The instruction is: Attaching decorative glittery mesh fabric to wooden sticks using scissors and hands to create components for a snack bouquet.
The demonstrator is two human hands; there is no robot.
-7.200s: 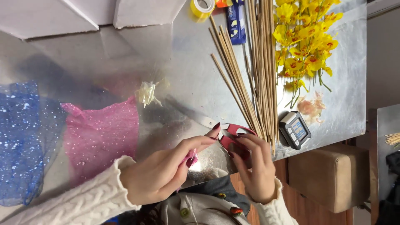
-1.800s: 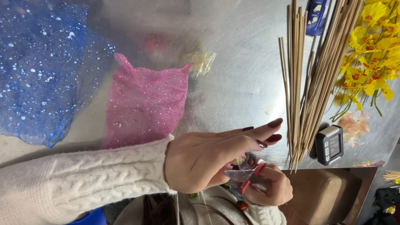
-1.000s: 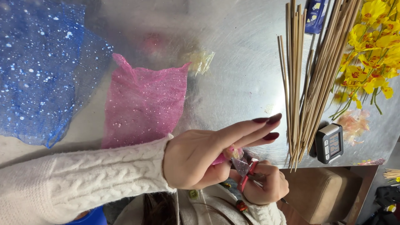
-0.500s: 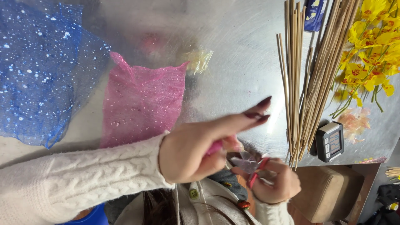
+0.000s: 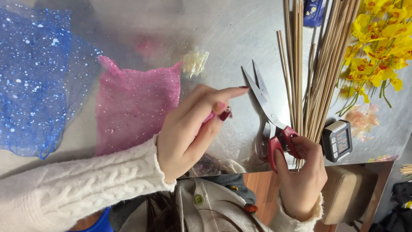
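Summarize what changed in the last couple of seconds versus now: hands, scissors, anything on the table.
The right hand has swung the red-handled scissors up onto the metal table, blades open and pointing away; earlier they sat low by the table edge, mostly hidden behind the left hand. The left hand still pinches a small pink piece. The pink mesh, blue mesh, wooden sticks and yellow flowers stayed put.

Bright, even light; the metal surface shows soft, hazy glare, and the near sleeve is slightly blurred.
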